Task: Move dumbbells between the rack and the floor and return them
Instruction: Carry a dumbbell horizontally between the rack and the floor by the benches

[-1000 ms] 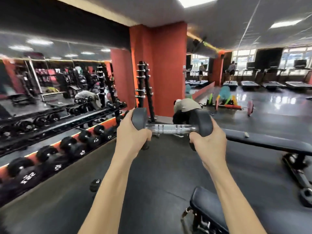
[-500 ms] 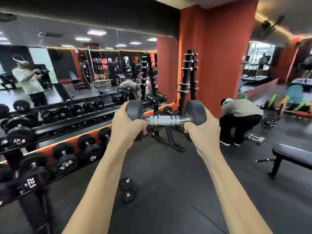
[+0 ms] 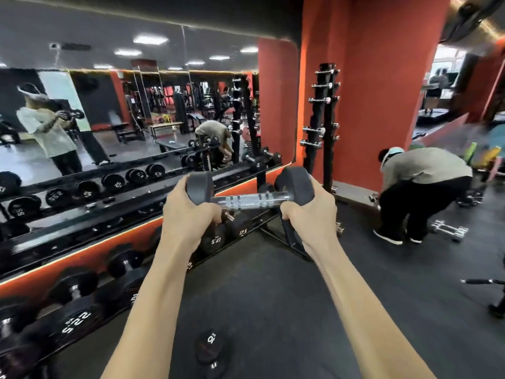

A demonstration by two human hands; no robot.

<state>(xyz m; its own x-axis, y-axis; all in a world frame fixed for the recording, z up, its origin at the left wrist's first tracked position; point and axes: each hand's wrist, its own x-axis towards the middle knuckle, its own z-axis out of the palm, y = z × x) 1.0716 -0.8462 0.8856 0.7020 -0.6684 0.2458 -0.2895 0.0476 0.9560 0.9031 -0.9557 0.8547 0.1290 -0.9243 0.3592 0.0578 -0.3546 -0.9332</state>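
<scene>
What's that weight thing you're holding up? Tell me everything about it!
It's a dumbbell held level in the air at arm's length, in front of the rack by the mirror. It has two dark heads that look like matte rubber, joined by a shiny metal handle with rough, cross-hatched grip bands. The left hand grips the left head and the right hand grips the right head, so the handle between them stays bare. Nothing else touches it. No number shows on it.

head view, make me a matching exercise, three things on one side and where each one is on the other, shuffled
Things:
1. held dumbbell
2. dumbbell marked 10
3. chrome dumbbell

Places:
A. on the floor below the forearms
B. on the floor beside the bending person
C. gripped at both heads by the left hand and right hand

Pairs: 1-C, 2-A, 3-B
</scene>
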